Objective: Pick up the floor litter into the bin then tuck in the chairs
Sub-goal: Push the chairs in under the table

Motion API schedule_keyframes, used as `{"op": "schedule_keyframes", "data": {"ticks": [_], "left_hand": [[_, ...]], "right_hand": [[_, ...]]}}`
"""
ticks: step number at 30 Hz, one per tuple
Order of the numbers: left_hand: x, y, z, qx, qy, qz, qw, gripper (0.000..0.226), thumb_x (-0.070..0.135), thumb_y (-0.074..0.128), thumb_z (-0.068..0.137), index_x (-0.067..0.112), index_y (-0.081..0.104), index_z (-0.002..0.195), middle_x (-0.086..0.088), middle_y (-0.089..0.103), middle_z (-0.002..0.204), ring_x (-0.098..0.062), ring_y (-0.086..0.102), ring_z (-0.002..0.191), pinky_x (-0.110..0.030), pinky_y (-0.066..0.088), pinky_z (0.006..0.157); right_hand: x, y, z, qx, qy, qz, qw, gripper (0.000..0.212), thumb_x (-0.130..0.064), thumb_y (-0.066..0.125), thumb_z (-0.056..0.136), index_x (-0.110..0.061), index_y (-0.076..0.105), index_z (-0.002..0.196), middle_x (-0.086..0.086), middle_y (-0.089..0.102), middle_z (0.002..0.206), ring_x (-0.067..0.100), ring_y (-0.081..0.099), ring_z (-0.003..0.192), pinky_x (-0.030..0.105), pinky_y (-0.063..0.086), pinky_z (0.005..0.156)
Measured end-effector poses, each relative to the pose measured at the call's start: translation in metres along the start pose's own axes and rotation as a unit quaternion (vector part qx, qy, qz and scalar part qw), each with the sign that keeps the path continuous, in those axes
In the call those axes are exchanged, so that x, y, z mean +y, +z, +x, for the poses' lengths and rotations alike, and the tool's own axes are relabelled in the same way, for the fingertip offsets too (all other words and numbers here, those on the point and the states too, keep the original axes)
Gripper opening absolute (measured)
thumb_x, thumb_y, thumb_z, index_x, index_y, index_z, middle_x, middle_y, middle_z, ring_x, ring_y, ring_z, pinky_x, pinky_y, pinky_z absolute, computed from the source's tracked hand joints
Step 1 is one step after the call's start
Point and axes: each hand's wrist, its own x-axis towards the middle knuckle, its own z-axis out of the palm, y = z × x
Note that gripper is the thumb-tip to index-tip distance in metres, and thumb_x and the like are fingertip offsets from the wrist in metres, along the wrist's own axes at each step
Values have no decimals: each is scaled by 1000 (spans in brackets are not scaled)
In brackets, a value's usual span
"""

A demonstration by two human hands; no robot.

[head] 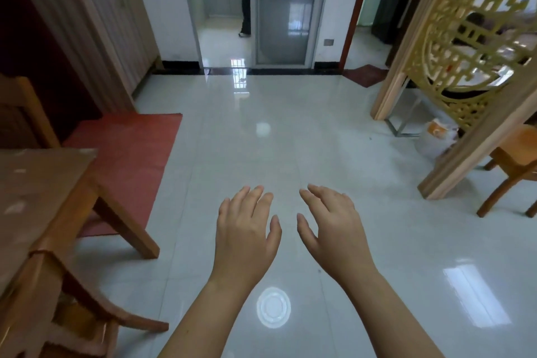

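My left hand [245,229] and my right hand [331,227] hover side by side, palms down, over the glossy white tile floor [290,139], fingers spread and holding nothing. A wooden chair [84,320] stands at the lower left beside the wooden table [43,183]. Another wooden chair [514,166] stands at the right edge behind the partition. A white plastic bag with an orange print [437,136] lies on the floor at the foot of that partition. No bin is in sight.
A red mat [128,154] lies left of the floor's middle. A gold lattice partition [470,46] in a wooden frame stands at the right. Ahead, a glass sliding door [283,6] opens onto a kitchen where a person's leg [245,0] shows.
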Motion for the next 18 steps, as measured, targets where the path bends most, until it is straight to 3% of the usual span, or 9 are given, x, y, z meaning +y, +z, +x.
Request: {"op": "schedule_keyframes", "data": {"ticks": [8, 18], "left_hand": [[-115, 33, 96, 3, -47, 17, 999, 41, 30, 40, 83, 8, 65, 107, -11, 66, 112, -30, 60, 107, -51, 44, 91], [-287, 22, 212, 50, -125, 46, 990, 41, 29, 38, 83, 8, 64, 105, -10, 66, 112, -31, 59, 108, -52, 41, 93]], "right_hand": [[-13, 103, 126, -22, -36, 9, 999, 35, -25, 47, 81, -4, 63, 104, 13, 67, 103, 30, 63, 95, 42, 50, 80], [-89, 233, 298, -47, -101, 56, 992, 35, -25, 48, 81, -5, 63, 105, 11, 67, 104, 28, 62, 96, 41, 50, 81]]}}
